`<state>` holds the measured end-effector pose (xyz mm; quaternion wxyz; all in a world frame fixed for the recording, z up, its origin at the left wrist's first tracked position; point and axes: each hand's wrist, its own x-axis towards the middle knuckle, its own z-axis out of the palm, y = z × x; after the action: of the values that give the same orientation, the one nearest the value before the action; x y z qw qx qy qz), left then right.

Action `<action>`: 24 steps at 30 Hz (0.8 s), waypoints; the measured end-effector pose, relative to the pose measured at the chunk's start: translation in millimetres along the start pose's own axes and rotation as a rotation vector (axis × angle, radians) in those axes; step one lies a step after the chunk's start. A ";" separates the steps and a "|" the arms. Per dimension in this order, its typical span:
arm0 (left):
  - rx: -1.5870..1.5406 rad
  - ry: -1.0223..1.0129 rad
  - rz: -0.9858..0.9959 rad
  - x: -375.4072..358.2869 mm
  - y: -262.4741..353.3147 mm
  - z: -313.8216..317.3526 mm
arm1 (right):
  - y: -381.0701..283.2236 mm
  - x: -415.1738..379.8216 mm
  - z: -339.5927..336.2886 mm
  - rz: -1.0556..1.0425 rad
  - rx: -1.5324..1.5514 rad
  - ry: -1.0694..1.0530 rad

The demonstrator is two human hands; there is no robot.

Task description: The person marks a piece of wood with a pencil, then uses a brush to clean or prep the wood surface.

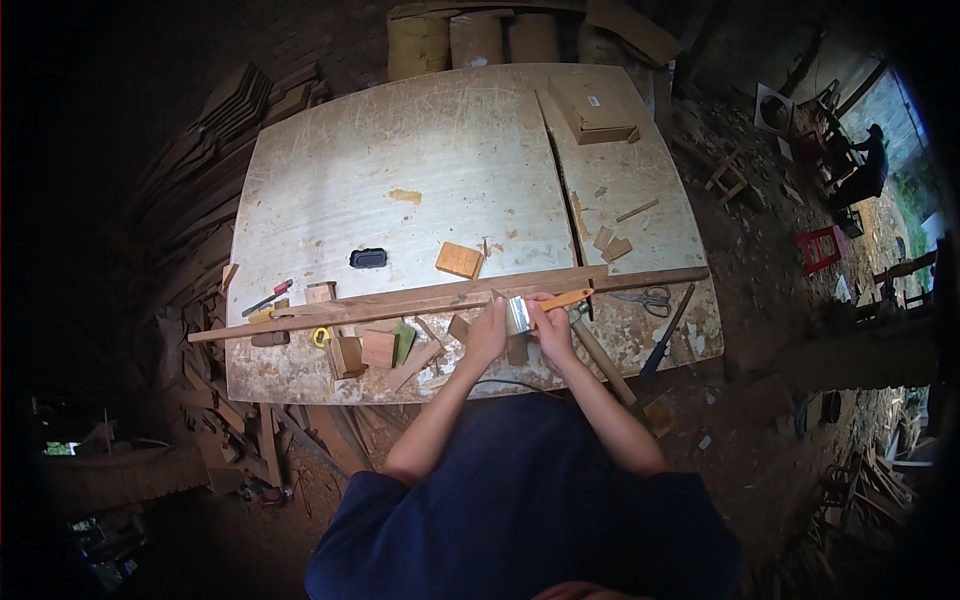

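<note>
While hands [487,335] [553,330] meet on a paintbrush [518,314] near one edge [300,398], tabletop [340,190] stretches beyond.

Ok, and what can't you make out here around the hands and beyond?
- Head view: the bristle tips of the brush, apparently hidden by the left hand.
- Head view: part of the brush's handle, covered by the right hand.
- Head view: any print on the label of the cardboard box, too small.
- Head view: the background person's hands, too small and dark.
</note>
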<state>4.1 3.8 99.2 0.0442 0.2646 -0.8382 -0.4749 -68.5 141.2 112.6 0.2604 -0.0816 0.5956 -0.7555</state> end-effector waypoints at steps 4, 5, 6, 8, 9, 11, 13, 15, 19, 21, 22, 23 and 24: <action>0.004 0.005 0.032 -3.3 0.3 -1.0 | 40.6 6.7 -26.0 -0.056 -0.228 -0.074; 0.005 0.000 0.030 -2.7 4.6 -3.4 | 29.0 0.9 -23.0 -0.045 -0.299 -0.119; 0.003 0.001 0.026 -1.2 10.2 -4.8 | 13.7 -4.8 -16.1 -0.037 -0.185 -0.142; -0.047 0.024 0.057 -3.9 12.6 -2.8 | -15.0 -14.4 -5.3 0.080 -0.040 -0.080; -0.068 0.040 0.082 -1.2 14.3 -4.0 | -23.4 -11.7 -1.7 0.128 0.033 -0.049; -0.008 0.042 0.070 -3.2 15.6 -4.7 | 14.0 0.0 -26.9 0.114 -0.052 -0.012; 0.016 0.052 0.076 -1.3 18.1 -6.2 | 15.9 2.3 -30.1 0.124 -0.159 -0.017; -0.002 0.053 0.098 -0.8 20.6 -3.0 | 12.3 -4.2 -31.3 0.167 -0.292 -0.047; -0.095 0.057 0.106 -1.7 21.8 1.5 | -18.4 -8.8 -21.3 0.163 0.094 -0.129; -0.035 0.092 0.080 -2.7 28.3 0.0 | -6.9 -2.9 -28.7 0.224 0.172 -0.066; -0.039 0.090 0.077 -1.7 27.4 -0.8 | 5.5 1.8 -38.2 0.270 0.107 -0.008; -0.045 0.087 0.073 -1.3 26.7 -0.6 | 17.9 5.8 -48.1 0.317 0.041 0.051; -0.051 0.079 0.068 -2.4 26.0 0.8 | 56.1 13.7 -69.8 0.296 -0.223 -0.020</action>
<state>-4.6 16.2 120.5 0.1002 0.2534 -0.8318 -0.4836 -93.8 185.7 37.8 0.3641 -0.0291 0.6785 -0.6374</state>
